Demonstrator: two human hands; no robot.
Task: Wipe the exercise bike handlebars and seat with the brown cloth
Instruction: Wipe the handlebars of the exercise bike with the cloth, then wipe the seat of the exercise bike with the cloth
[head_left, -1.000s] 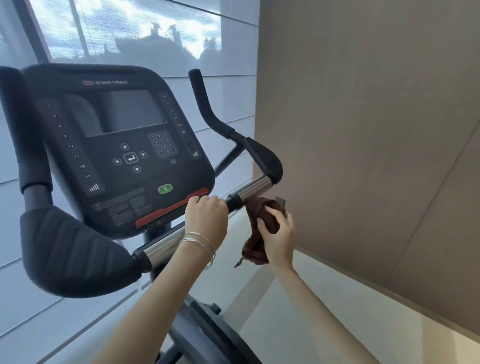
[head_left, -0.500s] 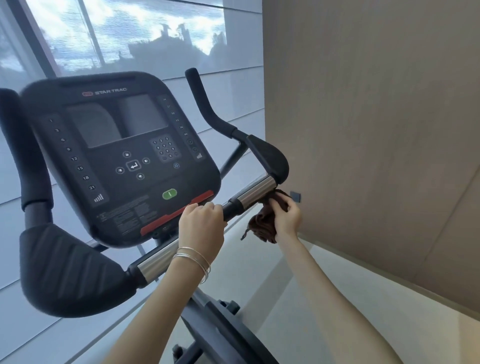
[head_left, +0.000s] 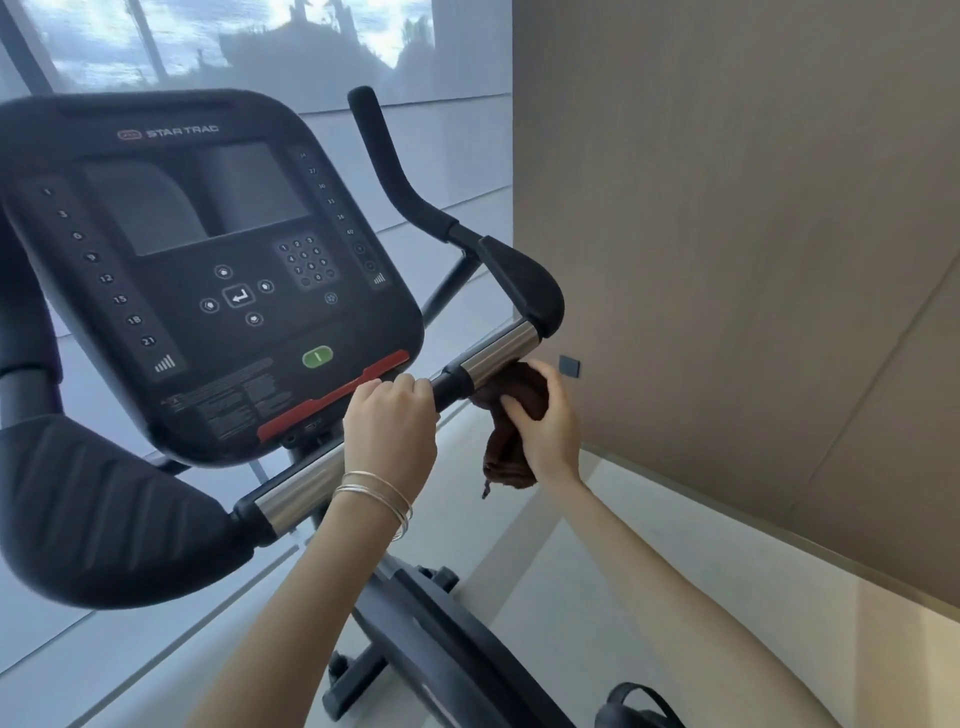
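The right hand (head_left: 545, 421) is pressing the brown cloth (head_left: 511, 415) against the underside of the chrome handlebar section (head_left: 498, 351), having risen from below the bar one second ago. The cloth is now bunching under the tube, its tail hanging lower than half a second ago. The console (head_left: 208, 260) is appearing nearer in view.

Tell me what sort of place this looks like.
Probably a gym or fitness room: a black exercise bike console marked Star Trac, its black and chrome handlebars being wiped with a brown cloth, and a large window behind.
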